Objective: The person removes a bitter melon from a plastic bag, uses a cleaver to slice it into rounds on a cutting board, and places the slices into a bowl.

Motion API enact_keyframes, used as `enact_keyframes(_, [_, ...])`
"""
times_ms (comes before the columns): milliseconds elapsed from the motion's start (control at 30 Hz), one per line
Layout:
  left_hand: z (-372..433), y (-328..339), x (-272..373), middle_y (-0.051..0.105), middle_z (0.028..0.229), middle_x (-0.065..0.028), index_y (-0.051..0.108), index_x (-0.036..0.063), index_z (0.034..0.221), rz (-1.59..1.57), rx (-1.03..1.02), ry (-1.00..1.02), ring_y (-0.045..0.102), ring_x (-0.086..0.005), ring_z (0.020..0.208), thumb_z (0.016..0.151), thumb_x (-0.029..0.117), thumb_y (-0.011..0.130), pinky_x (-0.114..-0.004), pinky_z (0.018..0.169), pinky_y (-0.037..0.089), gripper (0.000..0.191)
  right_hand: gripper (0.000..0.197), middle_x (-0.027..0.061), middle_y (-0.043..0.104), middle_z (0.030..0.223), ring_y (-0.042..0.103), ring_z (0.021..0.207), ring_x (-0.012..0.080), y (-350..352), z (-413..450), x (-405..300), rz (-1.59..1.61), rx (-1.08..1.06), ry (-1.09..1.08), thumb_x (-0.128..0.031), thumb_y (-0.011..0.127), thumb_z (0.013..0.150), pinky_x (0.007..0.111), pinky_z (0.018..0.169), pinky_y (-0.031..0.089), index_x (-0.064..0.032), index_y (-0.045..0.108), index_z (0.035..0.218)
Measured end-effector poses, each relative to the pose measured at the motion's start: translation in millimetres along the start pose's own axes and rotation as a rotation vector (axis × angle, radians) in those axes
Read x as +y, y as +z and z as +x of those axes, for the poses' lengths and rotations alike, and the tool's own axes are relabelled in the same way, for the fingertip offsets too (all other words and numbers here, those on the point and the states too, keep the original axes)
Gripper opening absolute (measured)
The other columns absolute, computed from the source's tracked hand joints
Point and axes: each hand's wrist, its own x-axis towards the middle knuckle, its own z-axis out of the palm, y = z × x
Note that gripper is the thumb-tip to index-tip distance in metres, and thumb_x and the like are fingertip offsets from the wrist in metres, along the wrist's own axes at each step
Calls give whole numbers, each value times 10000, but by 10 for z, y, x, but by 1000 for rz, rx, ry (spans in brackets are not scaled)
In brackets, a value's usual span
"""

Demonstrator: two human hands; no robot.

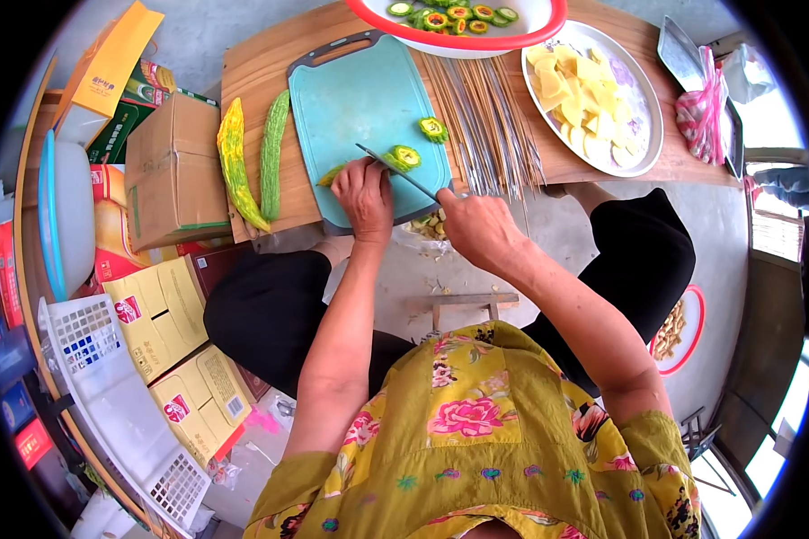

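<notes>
My right hand [482, 228] is closed around the handle of a kitchen knife [404, 176], whose blade slants up and left beside my left fingers. Under my left hand [365, 195] a bitter melon [330, 176] is held down on the turquoise cutting board [350, 87]. Just right of the blade lie cut bitter melon slices [404, 157], and another slice [433, 129] sits near the board's right edge. Left of the board lie a yellow-orange bitter melon [236, 162] and a long green one [274, 155]. The knife's handle is mostly hidden in my fist.
Skewers [489, 121] lie right of the board. Beyond them stands an oval plate [652, 128] of pale yellow slices. A red-rimmed bowl [458, 44] of melon rings is at the top. A cardboard box [168, 168] adjoins the table's left edge; a small wooden stool [468, 298] is below.
</notes>
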Motion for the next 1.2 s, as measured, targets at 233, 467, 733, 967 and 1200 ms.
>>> enact_keyframes(233, [2,5,-12,622,1068,-71,640,98,988,4,7,8,553,-301,1053,848,113,641,-438,944,377,141,111,197,698,760,707,727,376,196,422,-125,-53,10,5,-55,560,865,469,664,549,-30,570,972])
enact_keyframes(467, [-20,-97,-13,612,1062,-46,675,141,1034,53,2,5,555,-274,1053,854,89,631,-427,947,371,192,128,231,682,787,686,802,417,-5,317,-30,72,18,92,-77,528,881,525,691,538,-27,567,992])
enact_keyframes(733, [-17,-60,-48,631,1069,-57,636,105,1005,14,29,-31,551,-289,1071,867,113,623,-433,979,354,139,126,185,653,674,665,663,402,73,3,-97,-6,20,-17,-89,513,895,527,608,512,-26,524,1003])
enact_keyframes(967, [-20,-55,-60,637,1074,-55,638,102,1008,21,13,-36,553,-287,1074,861,109,626,-435,981,355,147,98,183,661,662,685,654,373,65,26,-95,-44,27,-32,-75,539,887,472,606,532,-17,533,966])
enact_keyframes(1200, [-27,-48,-66,631,1067,-53,636,114,998,31,9,-28,553,-283,1071,857,112,630,-442,972,361,141,101,209,671,707,684,698,403,50,209,-159,-5,20,-29,-52,518,876,515,639,524,-17,554,963])
